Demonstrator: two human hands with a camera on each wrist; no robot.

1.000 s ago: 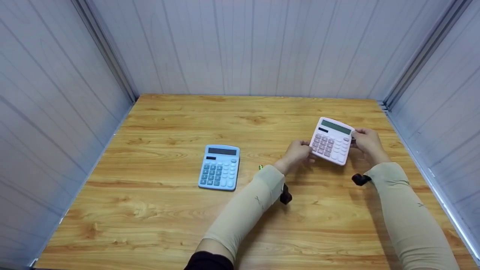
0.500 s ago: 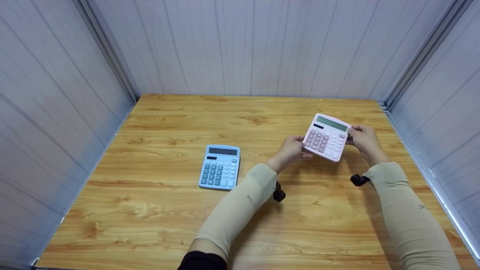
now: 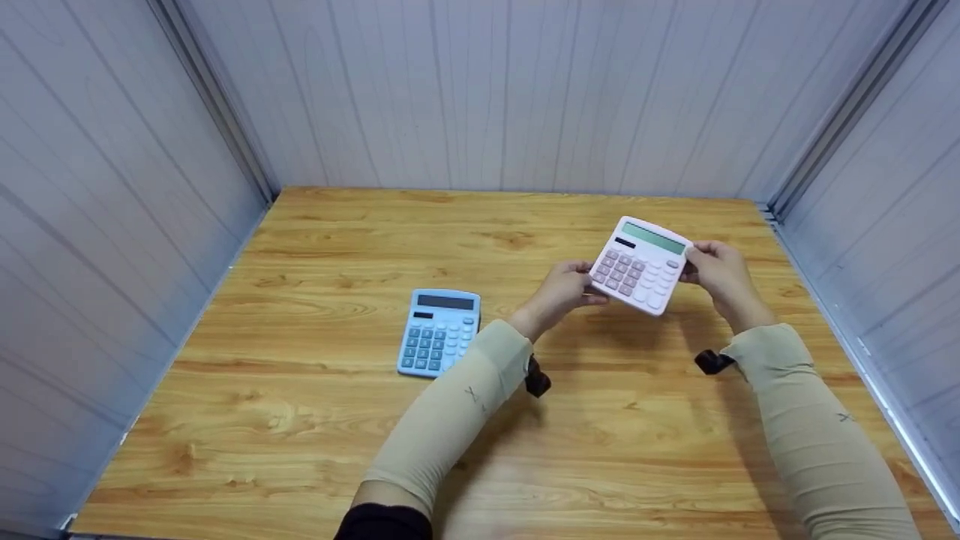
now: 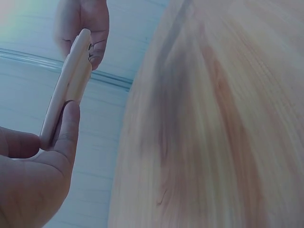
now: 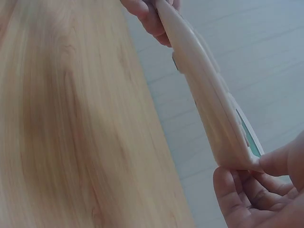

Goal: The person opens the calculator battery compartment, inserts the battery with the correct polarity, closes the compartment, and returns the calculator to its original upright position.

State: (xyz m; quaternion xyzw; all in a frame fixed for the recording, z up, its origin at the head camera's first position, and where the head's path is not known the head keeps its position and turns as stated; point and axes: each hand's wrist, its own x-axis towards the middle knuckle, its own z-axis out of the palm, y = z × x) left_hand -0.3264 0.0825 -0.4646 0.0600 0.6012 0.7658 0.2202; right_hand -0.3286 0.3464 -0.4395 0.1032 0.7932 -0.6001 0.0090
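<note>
A pink calculator (image 3: 642, 265) is held up off the table between both hands, its keys and display facing up and its body turned a little clockwise. My left hand (image 3: 559, 293) pinches its left edge, thumb on one face and fingers on the other, as the left wrist view shows on the calculator's side (image 4: 66, 88). On the upper right edge, my right hand (image 3: 724, 279) grips it with the thumb over the front and curled fingers (image 5: 228, 194) behind. A blue calculator (image 3: 441, 330) lies face up on the table, its lower right corner hidden by my left sleeve.
The wood-grain table (image 3: 300, 450) is enclosed by pale panels, with a back wall (image 3: 465, 97) and a right wall (image 3: 900, 225) near my right arm. Black wrist cameras (image 3: 537, 377) hang below both sleeves.
Both hands have moved the pink calculator left and slightly away from me, and it seems lifted higher. My left forearm now covers part of the blue calculator, which stays in place.
</note>
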